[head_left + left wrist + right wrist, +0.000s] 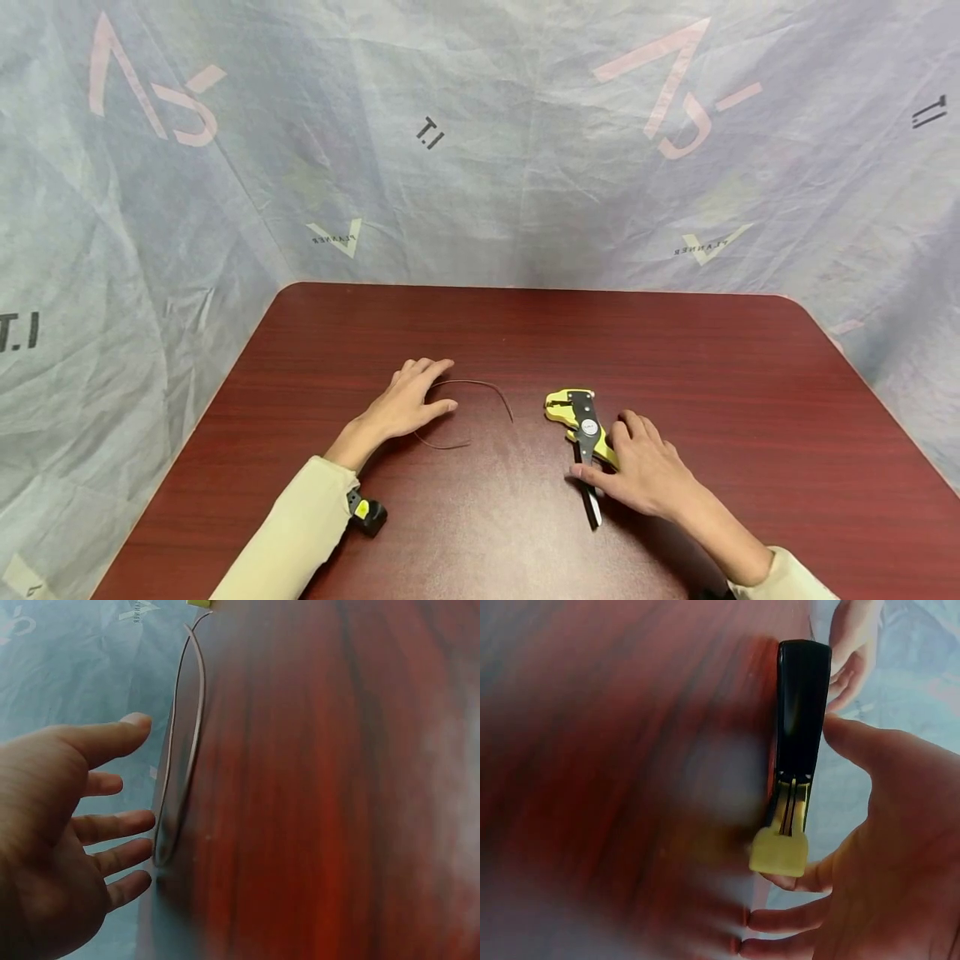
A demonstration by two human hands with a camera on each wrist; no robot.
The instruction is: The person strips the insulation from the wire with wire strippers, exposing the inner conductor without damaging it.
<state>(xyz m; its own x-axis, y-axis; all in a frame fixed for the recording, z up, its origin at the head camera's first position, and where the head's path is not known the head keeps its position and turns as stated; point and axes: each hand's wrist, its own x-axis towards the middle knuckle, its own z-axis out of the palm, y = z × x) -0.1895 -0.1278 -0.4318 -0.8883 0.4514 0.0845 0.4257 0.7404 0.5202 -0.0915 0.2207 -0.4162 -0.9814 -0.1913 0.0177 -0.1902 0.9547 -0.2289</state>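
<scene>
In the head view a thin brown wire [491, 385] lies in a loose loop left of the table's middle. My left hand [407, 407] is over its bend, fingers spread and thumb apart. From the left wrist, the wire [201, 690] runs past the fingertips and crosses itself near its far end. A yellow-and-black wire stripper [587, 423] lies to the right, jaws pointing away from me. Beside its handles rests my right hand [648, 467], thumb across the black handle and fingers loosely extended. In the right wrist view the black handle [802, 705] stands between thumb and fingers.
The dark red wooden table [450, 333] has rounded far corners. Behind it and at both sides hangs a grey-white printed sheet [480, 167]. A black wrist camera [367, 512] sits at the left sleeve [292, 521].
</scene>
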